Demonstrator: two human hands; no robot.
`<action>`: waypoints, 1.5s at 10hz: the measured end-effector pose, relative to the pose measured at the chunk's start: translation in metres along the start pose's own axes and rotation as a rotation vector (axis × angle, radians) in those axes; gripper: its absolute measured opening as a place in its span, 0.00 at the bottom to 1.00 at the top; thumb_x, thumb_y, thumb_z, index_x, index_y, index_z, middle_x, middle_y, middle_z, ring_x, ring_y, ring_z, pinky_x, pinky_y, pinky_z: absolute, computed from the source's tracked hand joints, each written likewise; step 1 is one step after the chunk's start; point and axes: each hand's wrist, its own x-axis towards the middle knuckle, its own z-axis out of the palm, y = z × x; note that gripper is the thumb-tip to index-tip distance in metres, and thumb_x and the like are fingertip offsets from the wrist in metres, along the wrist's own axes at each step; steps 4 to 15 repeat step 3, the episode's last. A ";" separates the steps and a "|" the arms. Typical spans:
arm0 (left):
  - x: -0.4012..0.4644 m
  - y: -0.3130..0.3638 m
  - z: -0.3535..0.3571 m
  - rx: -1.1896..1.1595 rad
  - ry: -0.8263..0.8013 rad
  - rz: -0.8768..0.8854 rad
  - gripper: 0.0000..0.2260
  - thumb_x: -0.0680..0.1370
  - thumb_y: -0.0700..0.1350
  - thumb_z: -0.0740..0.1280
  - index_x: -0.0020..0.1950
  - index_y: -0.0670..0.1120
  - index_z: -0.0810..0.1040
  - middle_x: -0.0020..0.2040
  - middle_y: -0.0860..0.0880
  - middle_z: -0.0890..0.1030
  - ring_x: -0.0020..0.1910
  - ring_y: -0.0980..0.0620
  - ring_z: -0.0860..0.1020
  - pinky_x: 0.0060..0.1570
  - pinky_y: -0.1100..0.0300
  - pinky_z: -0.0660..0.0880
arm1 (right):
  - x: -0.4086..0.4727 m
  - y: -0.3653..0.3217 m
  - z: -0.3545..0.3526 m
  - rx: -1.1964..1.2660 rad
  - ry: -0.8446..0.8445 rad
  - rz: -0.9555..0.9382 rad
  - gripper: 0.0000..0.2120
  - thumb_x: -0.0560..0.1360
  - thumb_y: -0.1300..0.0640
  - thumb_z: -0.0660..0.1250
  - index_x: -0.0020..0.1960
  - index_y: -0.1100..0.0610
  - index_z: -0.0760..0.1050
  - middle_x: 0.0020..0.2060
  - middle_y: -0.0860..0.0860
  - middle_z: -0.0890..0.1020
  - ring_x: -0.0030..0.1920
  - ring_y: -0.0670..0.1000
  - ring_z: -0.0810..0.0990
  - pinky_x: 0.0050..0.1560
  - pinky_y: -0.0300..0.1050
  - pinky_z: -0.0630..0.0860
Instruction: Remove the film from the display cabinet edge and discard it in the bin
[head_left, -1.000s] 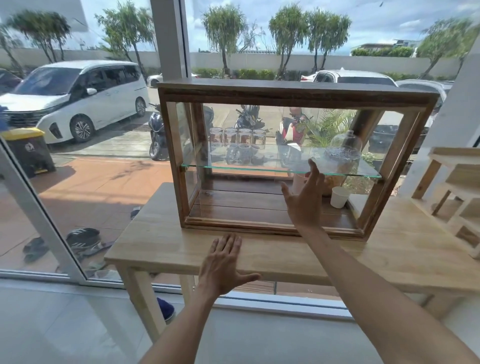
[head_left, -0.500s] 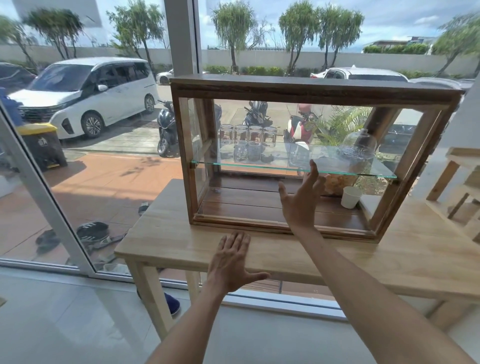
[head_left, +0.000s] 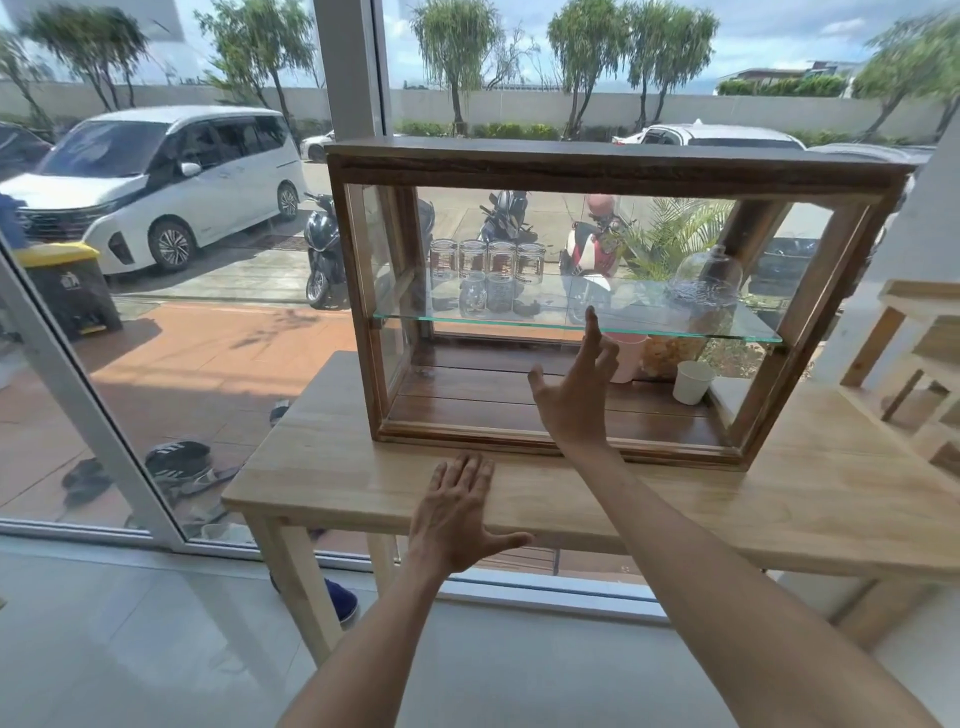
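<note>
Beneath both hands, the wooden table carries the display cabinet. Right hand rises before its glass shelf, fingers spread, holding nothing. Left hand lies flat, empty, nearer the table's front edge. Film not discernible.

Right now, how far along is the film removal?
Nothing looks done yet: neither hand holds film, and no indoor bin is in view. In hand: the right hand is raised, fingers spread, by the glass shelf edge of the cabinet; the left hand lies flat on the table. Peeling and binning remain.
</note>
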 end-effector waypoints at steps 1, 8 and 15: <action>-0.001 0.000 -0.001 0.022 0.009 0.003 0.57 0.66 0.84 0.45 0.82 0.44 0.54 0.82 0.43 0.58 0.81 0.45 0.55 0.80 0.44 0.53 | -0.003 0.011 -0.010 -0.038 -0.105 0.001 0.47 0.72 0.59 0.72 0.82 0.50 0.48 0.67 0.62 0.66 0.70 0.65 0.66 0.70 0.60 0.68; -0.002 0.001 -0.006 0.007 -0.007 -0.003 0.57 0.66 0.84 0.44 0.82 0.44 0.55 0.82 0.43 0.58 0.81 0.45 0.55 0.80 0.45 0.52 | -0.026 0.053 -0.041 -0.106 -0.226 -0.069 0.29 0.75 0.58 0.68 0.75 0.53 0.66 0.64 0.57 0.74 0.66 0.57 0.73 0.67 0.51 0.71; -0.002 0.001 -0.006 0.007 -0.007 -0.003 0.57 0.66 0.84 0.44 0.82 0.44 0.55 0.82 0.43 0.58 0.81 0.45 0.55 0.80 0.45 0.52 | -0.026 0.053 -0.041 -0.106 -0.226 -0.069 0.29 0.75 0.58 0.68 0.75 0.53 0.66 0.64 0.57 0.74 0.66 0.57 0.73 0.67 0.51 0.71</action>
